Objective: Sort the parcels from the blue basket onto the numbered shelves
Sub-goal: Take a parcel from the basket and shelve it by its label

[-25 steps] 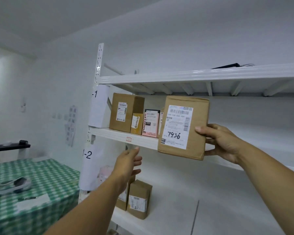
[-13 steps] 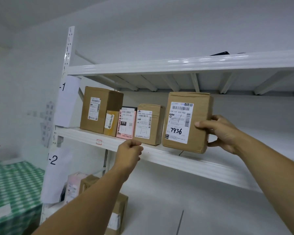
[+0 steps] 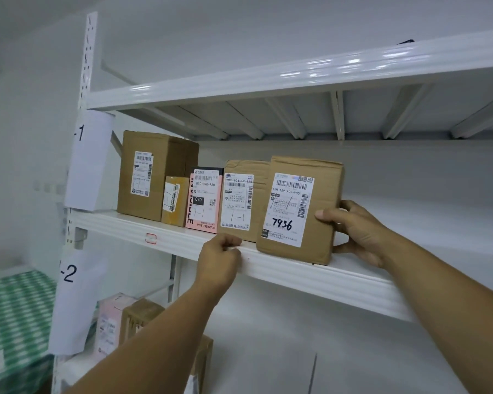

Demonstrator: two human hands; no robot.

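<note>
Brown parcel (image 3: 298,209) sat gripped in the right hand (image 3: 356,231), thumb on its front, fingers behind its right edge. It had come down from mid-air & now stood upright on the shelf (image 3: 310,273), touching the next box (image 3: 246,200); probably just needs letting go. Left hand (image 3: 219,260), earlier open, was clenched on the shelf lip. Label read "7936", "15H-159-A05-P0D". Further left: pink box (image 3: 202,203) "INVISIBLE BRA", "070-070-A80"; sign (image 3: 88,160) "-1".

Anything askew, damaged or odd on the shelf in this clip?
Only small things. The 7936 parcel, gripped by the right hand, leans slightly and overhangs the shelf edge. Its neighbour has a crumpled top. The left hand grips the shelf edge. No spills.
</note>
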